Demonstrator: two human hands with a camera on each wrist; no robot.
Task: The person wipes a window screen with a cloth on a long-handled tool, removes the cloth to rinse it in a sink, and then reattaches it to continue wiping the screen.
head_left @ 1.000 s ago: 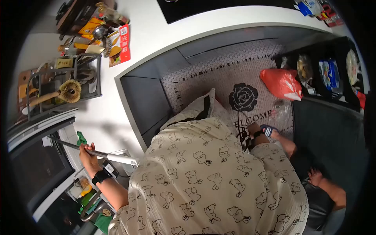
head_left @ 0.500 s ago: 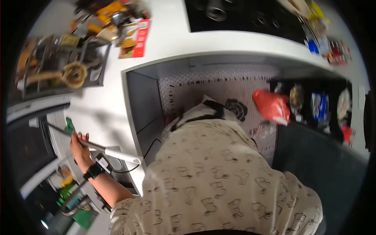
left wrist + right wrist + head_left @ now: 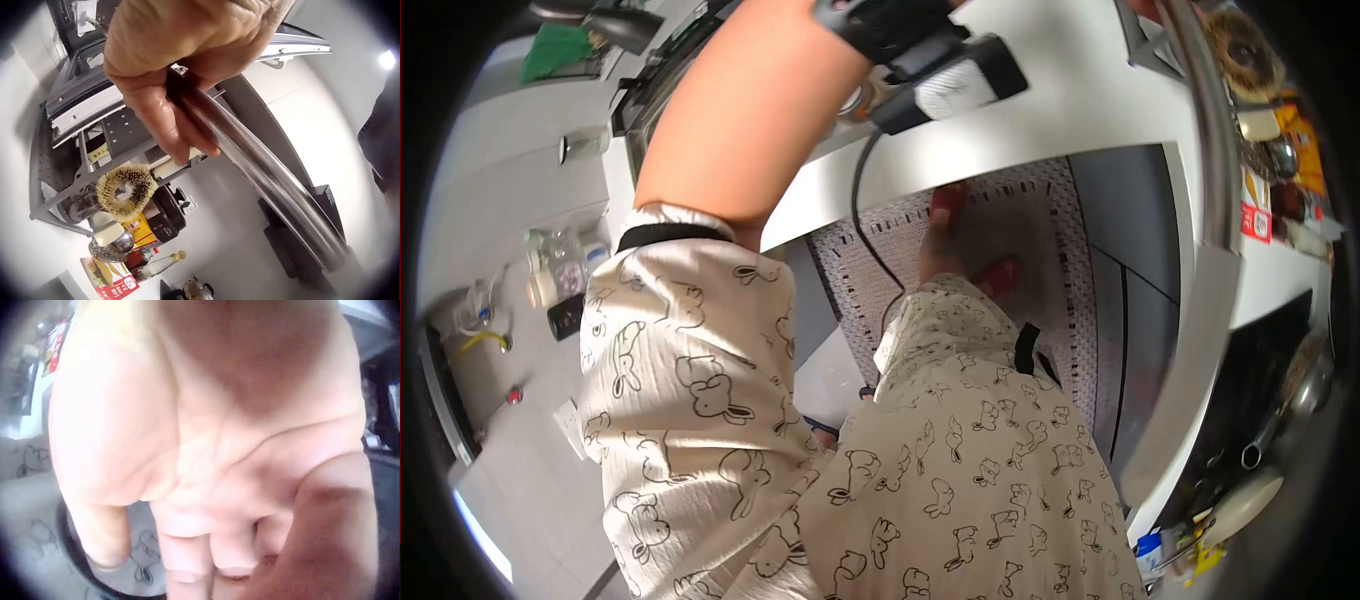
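My left hand (image 3: 187,44) grips a shiny metal pole (image 3: 269,175), fingers and thumb curled round it. The pole slants down to the right in the left wrist view, turning pale at its far end. In the head view the same pole (image 3: 1208,130) stands at upper right, over the counter edge, and most of the left hand is beyond the top border. My right hand (image 3: 219,456) fills the right wrist view, palm toward the camera, fingers loosely bent with nothing visible in them. Rabbit-print cloth (image 3: 37,531) and a dark curved band (image 3: 78,565) show behind it.
A wire rack with a round bristle brush (image 3: 127,192) stands near the pole, beside a red-and-yellow packet (image 3: 112,278). Below the white counter (image 3: 1080,80) lies a patterned mat (image 3: 870,250) with feet on it. A black cable (image 3: 858,200) hangs from the left wrist camera.
The head view has swung round, so the counter and rack now appear at top and right. The left arm has come up close across the view, with the pole still held.
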